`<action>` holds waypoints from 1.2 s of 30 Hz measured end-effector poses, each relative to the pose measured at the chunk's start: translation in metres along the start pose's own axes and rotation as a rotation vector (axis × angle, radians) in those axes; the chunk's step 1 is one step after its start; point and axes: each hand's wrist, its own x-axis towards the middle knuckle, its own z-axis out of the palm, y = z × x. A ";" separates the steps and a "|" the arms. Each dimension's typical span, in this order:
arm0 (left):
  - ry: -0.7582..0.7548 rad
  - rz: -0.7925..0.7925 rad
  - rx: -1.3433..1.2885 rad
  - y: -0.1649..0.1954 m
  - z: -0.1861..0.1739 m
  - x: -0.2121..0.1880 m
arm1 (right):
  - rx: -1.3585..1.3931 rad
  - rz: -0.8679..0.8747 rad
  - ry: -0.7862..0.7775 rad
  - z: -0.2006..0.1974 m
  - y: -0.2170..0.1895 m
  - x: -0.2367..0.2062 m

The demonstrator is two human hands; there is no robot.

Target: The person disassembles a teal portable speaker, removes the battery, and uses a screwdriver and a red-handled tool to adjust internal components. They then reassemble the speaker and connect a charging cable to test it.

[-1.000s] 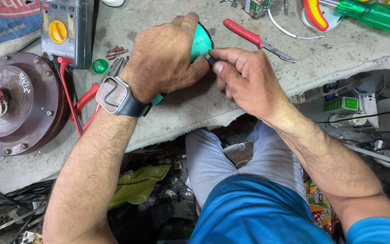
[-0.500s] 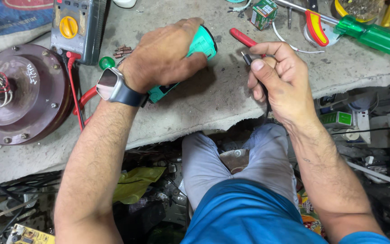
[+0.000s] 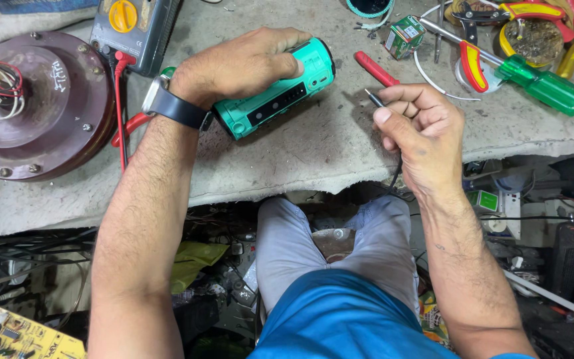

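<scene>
The right hand [image 3: 420, 136] is seen nearest the bench edge, its fingers curled shut around a thin dark probe [image 3: 375, 98], whose tip points up and to the left; a dark lead is seen trailing from beneath the palm. The probe tip is held apart from the green cylindrical device [image 3: 277, 96], which lies on its side, tilted, just left of that hand on the worn grey bench [image 3: 313, 156]. The device is gripped from above by the left hand [image 3: 240, 66], fingers closed over its upper half, a dark watch [image 3: 171, 106] worn at the wrist. A red-handled tool [image 3: 377, 68] lies between the two hands, slightly beyond. Farther off, a yellow-dialled meter [image 3: 134, 26] and a green-handled screwdriver [image 3: 543, 83] are noted. A brown round motor housing [image 3: 48, 106] rests at far left
</scene>
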 end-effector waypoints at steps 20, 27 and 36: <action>0.000 -0.120 -0.306 -0.014 -0.008 -0.013 | -0.040 -0.057 0.024 0.003 0.005 -0.007; 0.027 -0.124 -0.265 -0.017 -0.007 -0.013 | -0.039 -0.055 0.025 0.003 0.004 -0.006; 0.026 -0.064 -0.284 -0.016 -0.006 -0.014 | -0.218 -0.120 0.069 0.007 0.010 -0.010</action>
